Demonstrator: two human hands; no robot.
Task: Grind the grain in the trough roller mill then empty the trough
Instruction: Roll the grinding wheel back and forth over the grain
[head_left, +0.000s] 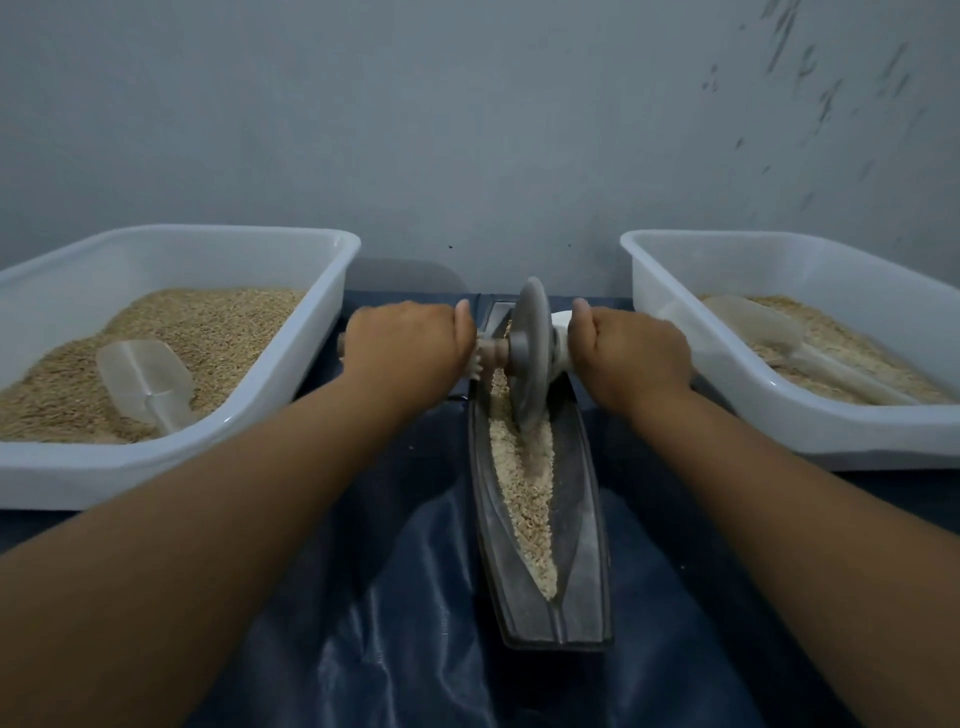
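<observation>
Head view: my left hand (410, 345) and right hand (631, 353) each grip the axle, wheel (529, 353) between them, standing in trough (587, 545) on grain (519, 478). Step: grinding. Next, I judge: roll toward me, pressing evenly.

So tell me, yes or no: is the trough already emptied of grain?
No, pale grain lies along the trough under the roller wheel.

Pretty boxed in: tubs at 9 o'clock (291, 364) and 3 o'clock (675, 332) flank the trough (587, 519), open cloth (395, 597) toward 6.
</observation>
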